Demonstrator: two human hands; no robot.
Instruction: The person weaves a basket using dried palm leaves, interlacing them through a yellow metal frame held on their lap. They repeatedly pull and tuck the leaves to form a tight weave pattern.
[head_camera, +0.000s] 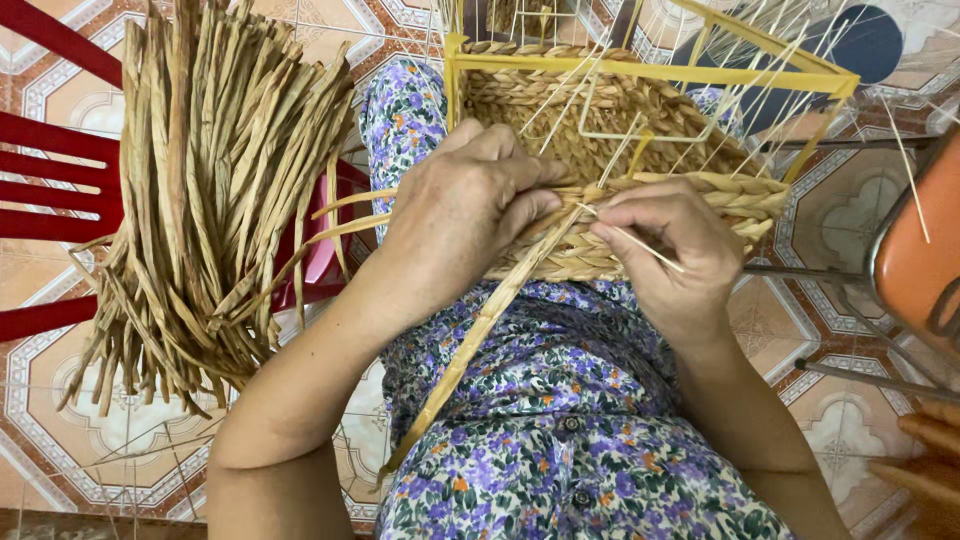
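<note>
One half-woven basket of braided tan straw (610, 120), built on a yellow wire frame (650, 70), rests on the lap. Left hand (470, 210) is clamped over its braided rim. Right hand (665, 245) pinches one thin pale strand (640, 243) at that rim. One long flat straw strip (480, 330) trails diagonally down. One bundle of dry fibrous straw strips (215, 180) lies across a red plastic chair (60, 190).

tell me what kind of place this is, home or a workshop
Probably a home used for handcraft: a patterned ceramic tile floor, a red plastic chair piled with a bundle of dried straw strips, and a half-woven straw basket on a yellow wire frame in a lap.
</note>
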